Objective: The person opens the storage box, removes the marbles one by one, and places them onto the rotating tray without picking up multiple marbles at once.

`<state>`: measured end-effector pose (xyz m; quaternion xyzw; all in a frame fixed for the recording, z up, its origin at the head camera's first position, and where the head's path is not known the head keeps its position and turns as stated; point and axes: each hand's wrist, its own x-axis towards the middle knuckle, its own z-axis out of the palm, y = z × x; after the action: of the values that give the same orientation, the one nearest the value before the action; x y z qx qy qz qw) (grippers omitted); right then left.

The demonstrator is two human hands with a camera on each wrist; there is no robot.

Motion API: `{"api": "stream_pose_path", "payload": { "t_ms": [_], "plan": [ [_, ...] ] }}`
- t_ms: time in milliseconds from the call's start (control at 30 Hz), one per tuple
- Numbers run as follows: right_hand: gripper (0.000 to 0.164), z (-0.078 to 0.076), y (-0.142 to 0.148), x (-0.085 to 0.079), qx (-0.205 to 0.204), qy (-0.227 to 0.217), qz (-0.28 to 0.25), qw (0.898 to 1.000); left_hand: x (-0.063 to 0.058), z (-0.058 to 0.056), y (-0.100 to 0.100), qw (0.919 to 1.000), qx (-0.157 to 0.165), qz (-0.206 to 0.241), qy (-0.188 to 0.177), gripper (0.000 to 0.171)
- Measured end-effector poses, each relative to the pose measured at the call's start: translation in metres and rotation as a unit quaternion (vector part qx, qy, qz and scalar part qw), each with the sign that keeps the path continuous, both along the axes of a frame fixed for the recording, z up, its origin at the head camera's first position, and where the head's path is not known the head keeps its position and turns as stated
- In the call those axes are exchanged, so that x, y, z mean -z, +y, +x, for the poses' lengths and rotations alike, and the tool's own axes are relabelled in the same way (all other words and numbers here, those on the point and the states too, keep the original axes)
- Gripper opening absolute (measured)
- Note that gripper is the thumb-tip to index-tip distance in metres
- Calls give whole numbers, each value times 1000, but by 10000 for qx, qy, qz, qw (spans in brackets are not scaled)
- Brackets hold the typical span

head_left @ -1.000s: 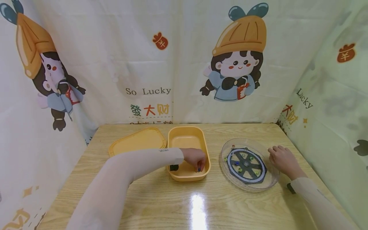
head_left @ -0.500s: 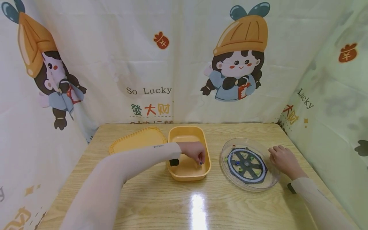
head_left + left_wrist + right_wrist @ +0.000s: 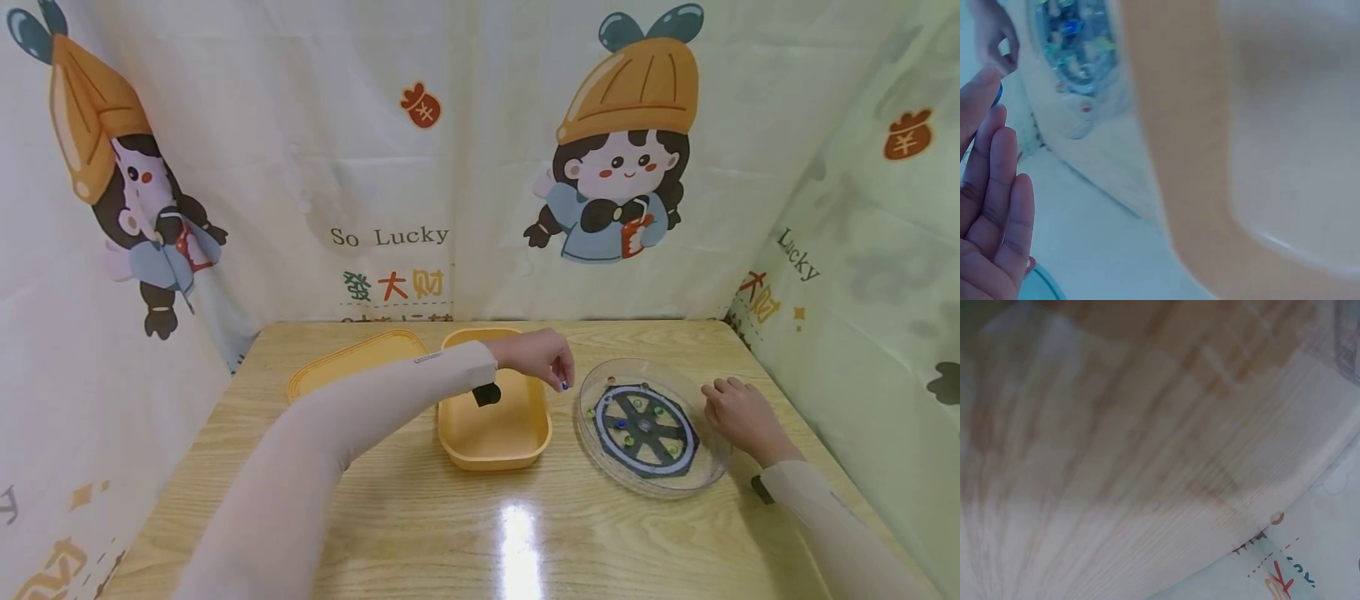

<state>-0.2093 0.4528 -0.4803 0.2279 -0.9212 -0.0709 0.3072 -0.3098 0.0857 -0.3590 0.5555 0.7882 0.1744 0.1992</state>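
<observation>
In the head view my left hand (image 3: 536,357) is over the right rim of a yellow rectangular box (image 3: 493,437). Between thumb and fingertips it pinches a small blue marble (image 3: 565,386), whose edge also shows in the left wrist view. To the right stands a round clear dish (image 3: 651,492), holding a dark, wheel-shaped piece (image 3: 644,426) with spokes. Several small marbles lie in the dish, among them a blue marble (image 3: 622,424) and green ones. My right hand (image 3: 742,419) rests close to the dish's right rim, fingers loosely curled; contact with the rim cannot be told.
A yellow lid (image 3: 352,367) lies on the wooden table (image 3: 420,525) behind my left forearm, left of the box. A printed curtain (image 3: 480,167) hangs along the back and both sides.
My left hand has lifted out of the box with the blue marble and moved right and away from me, toward the dish. My right hand stays where it was.
</observation>
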Motion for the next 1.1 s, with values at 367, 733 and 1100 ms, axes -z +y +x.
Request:
{"api": "stream_pose_path", "payload": {
  "t_ms": [367, 733, 1100],
  "plan": [
    [9, -3, 5, 4, -8, 7, -3, 10000, 16, -6, 59, 9997, -184, 76, 123, 17],
    [6, -3, 1, 1, -67, 39, -63, 10000, 51, -2, 95, 9979, -584, 285, 10, 14],
    [4, -2, 4, 2, -123, 88, -3, 9999, 67, 18, 118, 9937, -1042, 144, 377, 10]
  ]
}}
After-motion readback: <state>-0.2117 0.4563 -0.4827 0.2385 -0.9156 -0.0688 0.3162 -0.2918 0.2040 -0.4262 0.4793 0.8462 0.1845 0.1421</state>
